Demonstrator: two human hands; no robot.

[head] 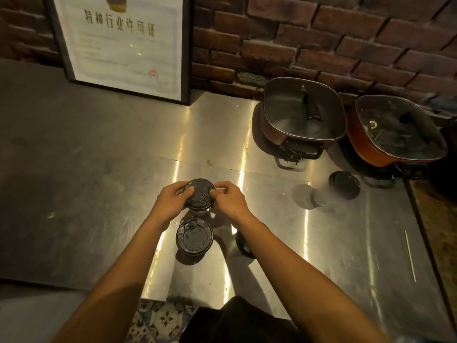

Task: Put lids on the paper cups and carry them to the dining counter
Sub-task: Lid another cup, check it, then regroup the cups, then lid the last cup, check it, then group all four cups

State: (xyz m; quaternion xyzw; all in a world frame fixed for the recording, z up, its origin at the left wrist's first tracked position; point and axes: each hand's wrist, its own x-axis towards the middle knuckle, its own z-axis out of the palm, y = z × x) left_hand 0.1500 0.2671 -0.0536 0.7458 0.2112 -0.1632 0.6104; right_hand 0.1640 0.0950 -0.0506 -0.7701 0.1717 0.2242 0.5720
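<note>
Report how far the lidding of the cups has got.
Done: the near cup and the cup by the pots carry black lids. In hand: the left hand and right hand press a lid onto a third cup. A fourth cup is mostly hidden. Left: carrying them to the dining counter.

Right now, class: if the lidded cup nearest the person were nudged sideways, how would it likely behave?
The nearest cup stands tall under a wide black lid, so it may tip rather than slide. The steel counter looks smooth and shiny, so a low push might slide it. How heavy it is cannot be judged; its contents are hidden.
</note>
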